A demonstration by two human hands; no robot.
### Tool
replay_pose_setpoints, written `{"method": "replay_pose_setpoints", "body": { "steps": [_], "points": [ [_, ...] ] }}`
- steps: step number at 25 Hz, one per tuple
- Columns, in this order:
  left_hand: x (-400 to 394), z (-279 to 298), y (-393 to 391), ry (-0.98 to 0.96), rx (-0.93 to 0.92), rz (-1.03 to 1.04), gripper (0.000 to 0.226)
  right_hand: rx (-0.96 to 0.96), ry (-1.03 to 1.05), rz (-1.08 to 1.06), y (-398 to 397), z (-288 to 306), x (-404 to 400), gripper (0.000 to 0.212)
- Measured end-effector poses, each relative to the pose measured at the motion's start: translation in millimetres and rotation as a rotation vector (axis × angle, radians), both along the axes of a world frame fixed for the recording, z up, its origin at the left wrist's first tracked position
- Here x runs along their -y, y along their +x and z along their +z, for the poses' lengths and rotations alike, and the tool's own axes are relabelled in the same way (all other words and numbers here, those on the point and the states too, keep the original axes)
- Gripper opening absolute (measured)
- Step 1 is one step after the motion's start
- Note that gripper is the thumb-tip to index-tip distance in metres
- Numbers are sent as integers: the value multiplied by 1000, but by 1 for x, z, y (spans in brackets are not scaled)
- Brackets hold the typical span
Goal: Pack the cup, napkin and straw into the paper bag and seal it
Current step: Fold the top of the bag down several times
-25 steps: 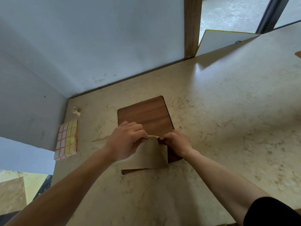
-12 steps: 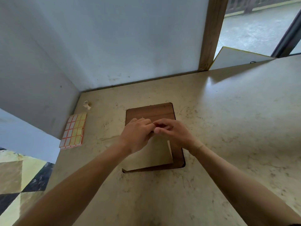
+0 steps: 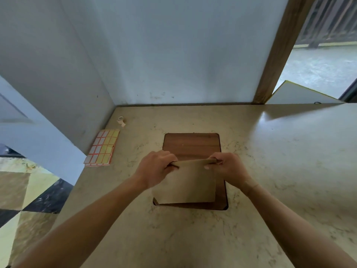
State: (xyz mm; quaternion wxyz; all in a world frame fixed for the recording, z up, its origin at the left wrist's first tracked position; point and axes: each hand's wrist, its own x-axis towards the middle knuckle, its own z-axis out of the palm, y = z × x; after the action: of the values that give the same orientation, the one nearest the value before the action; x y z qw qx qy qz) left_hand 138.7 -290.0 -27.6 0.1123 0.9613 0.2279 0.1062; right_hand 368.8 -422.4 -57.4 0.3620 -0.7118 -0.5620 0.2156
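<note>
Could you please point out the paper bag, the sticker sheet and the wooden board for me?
paper bag [image 3: 188,183]: head view, middle of its flat brown front.
sticker sheet [image 3: 102,148]: head view, centre of the label grid.
wooden board [image 3: 191,145]: head view, bare far part, beyond the bag.

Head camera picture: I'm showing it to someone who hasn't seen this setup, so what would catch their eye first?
Most likely the two hands at the centre: the left hand and right hand each pinch a top corner of a flat paper bag lying on a dark wooden board. Next, the red-and-yellow label sheet at the counter's left edge, with a small tape roll just behind it.
</note>
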Motion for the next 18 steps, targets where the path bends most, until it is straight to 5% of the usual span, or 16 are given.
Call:
{"method": "replay_pose_setpoints", "body": {
  "steps": [8,18],
  "points": [
    [-48,2,-55,-21,65,108,11,-30,107,-86,-30,15,-44,15],
    [-65,-19,-60,-33,173,-25,15,52,-56,-152,-38,22,-37,17]
  ]
}}
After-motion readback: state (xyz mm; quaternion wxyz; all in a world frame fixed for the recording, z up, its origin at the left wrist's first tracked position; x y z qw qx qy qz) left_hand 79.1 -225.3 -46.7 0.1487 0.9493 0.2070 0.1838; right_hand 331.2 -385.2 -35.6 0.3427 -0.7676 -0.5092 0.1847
